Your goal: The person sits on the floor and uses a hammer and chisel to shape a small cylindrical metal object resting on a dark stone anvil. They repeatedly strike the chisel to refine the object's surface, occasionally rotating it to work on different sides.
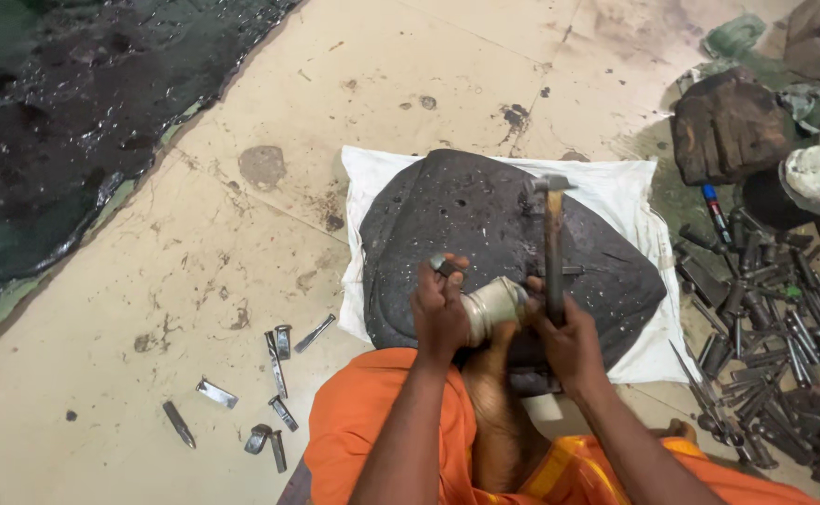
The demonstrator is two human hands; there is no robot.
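Note:
My left hand (440, 313) grips a short metal punch (444, 266) and rests against a small silver-coloured metal vessel (495, 306) lying on its side. My right hand (571, 344) holds a hammer (552, 245) by its wooden handle, head raised above the vessel. Both work over a dark, pitted, rounded block (485, 224) that sits on a white cushion (616, 192). My bare foot (494, 393) presses up against the vessel from below, between orange-clothed legs.
Several steel chisels and punches (274, 374) lie scattered on the pale stained floor at the lower left. A dense heap of metal tools (775, 327) fills the right side, with a dark block (728, 126) behind it. A black wet mass (64, 112) covers the upper left.

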